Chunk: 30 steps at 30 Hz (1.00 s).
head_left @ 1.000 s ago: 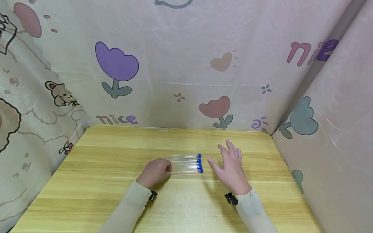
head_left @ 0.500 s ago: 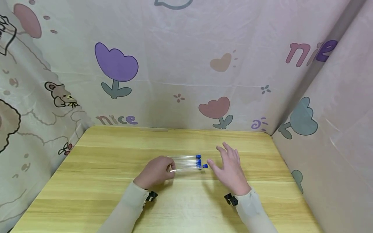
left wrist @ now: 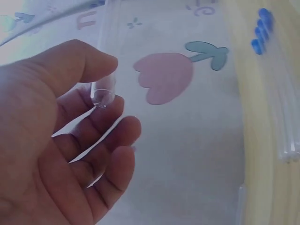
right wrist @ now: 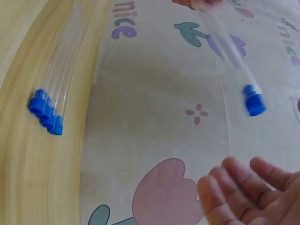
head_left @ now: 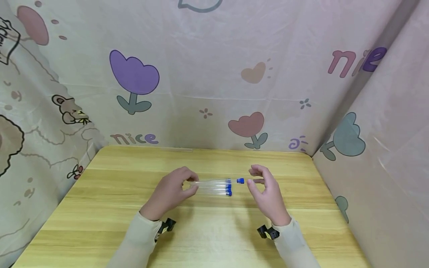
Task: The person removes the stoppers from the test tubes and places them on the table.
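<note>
My left hand (head_left: 171,193) pinches the rounded bottom end of a clear test tube (left wrist: 103,84) between thumb and fingers. That tube is raised above the table, and its blue cap (head_left: 240,181) points toward my right hand. Several more clear test tubes (head_left: 212,192) with blue caps lie side by side on the table beneath it. My right hand (head_left: 270,197) hovers just right of the raised cap, fingers slightly bent and apart. In the right wrist view a gap shows between its fingers and the held tube's cap (right wrist: 254,104).
A wood-grain table (head_left: 214,238) lies under both hands. Patterned cloth (head_left: 187,74) hangs behind the table and along its sides. A thin clear strip (head_left: 177,150) lies at the table's back edge.
My left hand has picked one tube from the row's near side and lifted it up and away over the others. My right hand's fingers have bent somewhat, close to the cap.
</note>
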Motion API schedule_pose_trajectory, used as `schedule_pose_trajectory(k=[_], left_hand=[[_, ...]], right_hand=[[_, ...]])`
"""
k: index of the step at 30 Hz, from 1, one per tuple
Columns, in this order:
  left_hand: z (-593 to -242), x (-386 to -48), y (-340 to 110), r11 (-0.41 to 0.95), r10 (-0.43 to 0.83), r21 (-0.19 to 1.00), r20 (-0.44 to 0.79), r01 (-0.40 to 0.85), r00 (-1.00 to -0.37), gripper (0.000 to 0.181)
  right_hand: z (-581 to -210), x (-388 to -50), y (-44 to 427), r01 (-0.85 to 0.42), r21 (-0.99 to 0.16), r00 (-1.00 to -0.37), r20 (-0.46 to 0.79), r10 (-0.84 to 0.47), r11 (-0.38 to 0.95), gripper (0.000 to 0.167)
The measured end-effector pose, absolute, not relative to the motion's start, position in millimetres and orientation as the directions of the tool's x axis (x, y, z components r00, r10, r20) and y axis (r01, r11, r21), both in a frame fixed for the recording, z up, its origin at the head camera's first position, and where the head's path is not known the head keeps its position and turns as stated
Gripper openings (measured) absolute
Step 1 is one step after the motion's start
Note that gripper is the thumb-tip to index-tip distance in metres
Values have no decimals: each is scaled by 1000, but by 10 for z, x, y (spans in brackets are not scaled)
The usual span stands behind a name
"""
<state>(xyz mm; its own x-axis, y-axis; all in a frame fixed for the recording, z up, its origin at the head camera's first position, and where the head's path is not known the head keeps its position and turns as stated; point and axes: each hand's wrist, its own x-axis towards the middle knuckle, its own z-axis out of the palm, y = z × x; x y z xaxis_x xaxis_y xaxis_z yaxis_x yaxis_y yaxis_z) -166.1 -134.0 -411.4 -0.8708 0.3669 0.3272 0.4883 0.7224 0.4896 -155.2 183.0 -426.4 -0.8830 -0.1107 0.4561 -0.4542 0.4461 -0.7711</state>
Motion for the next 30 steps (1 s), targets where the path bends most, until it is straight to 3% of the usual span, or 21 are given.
schedule_pose_trajectory(k=[5, 11, 18, 30], left_hand=[[-4012, -1594, -1349, 705, 369, 465, 406, 536, -836, 13], [-3956, -1560, -1363, 667, 394, 434, 485, 606, -781, 14], [-3937, -1551, -1353, 619, 431, 404, 542, 674, -721, 14], [-3943, -1564, -1359, 539, 418, 390, 645, 747, -639, 20]], right_hand=[[-4238, -1525, 1825, -522, -779, -851, 506, -144, 347, 36], [-4199, -1482, 1799, -597, -773, -802, 570, -178, 215, 41], [-4159, -1465, 1796, -658, -741, -752, 634, -181, 137, 35], [-4154, -1456, 1830, -641, -759, -765, 617, -187, 115, 30]])
